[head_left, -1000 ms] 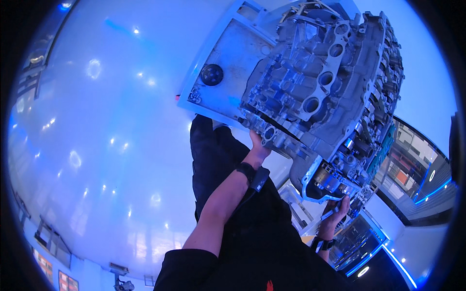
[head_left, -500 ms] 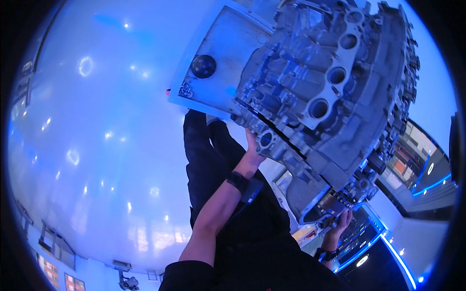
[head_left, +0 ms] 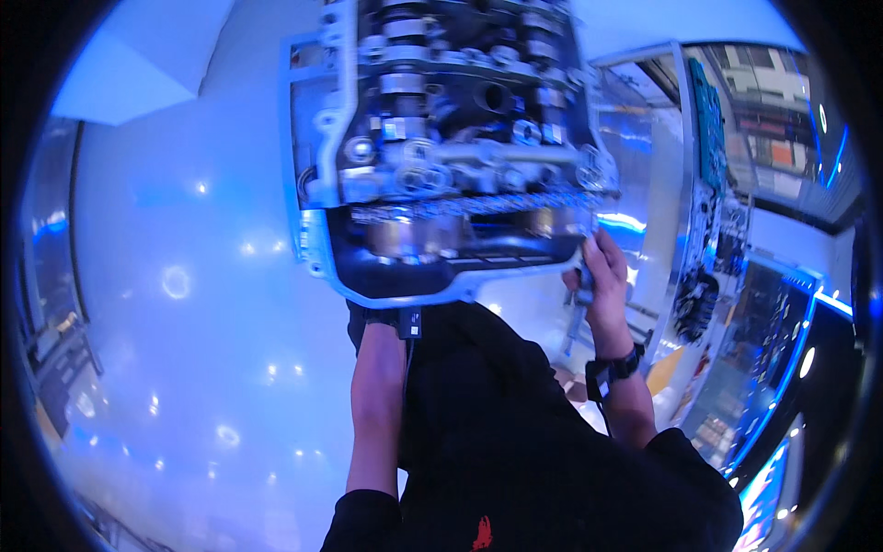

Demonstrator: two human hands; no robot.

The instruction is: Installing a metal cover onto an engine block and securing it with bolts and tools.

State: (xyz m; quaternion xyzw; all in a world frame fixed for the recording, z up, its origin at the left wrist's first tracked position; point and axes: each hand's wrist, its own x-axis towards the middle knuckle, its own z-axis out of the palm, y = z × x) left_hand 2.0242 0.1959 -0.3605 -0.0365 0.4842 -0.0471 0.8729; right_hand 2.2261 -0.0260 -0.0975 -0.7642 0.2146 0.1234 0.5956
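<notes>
A large metal car engine [head_left: 487, 166] fills the upper middle of the head view. Its open top shows camshafts with shiny lobes, and a timing chain [head_left: 478, 204] runs across the near end above a curved cover rim [head_left: 386, 299]. My left forearm reaches up beneath that rim; the engine hides my left hand and its fingers. At the engine's near right corner, my right hand [head_left: 604, 281] has its fingers bent around a small grey metal piece [head_left: 585, 283]. Blur keeps me from telling what kind of piece it is, or whether it belongs to the engine.
Pale glossy floor [head_left: 184, 322] stretches along the left, reflecting lights. To the right stands a metal-framed rack [head_left: 685, 138] with a green panel and dark engine parts [head_left: 696, 304] beside it. Glass panels edged with blue light strips are farther right.
The engine now appears with its chain end and open top toward me, instead of its ported side. My right hand shows more fully at its corner; my left hand has gone out of sight beneath.
</notes>
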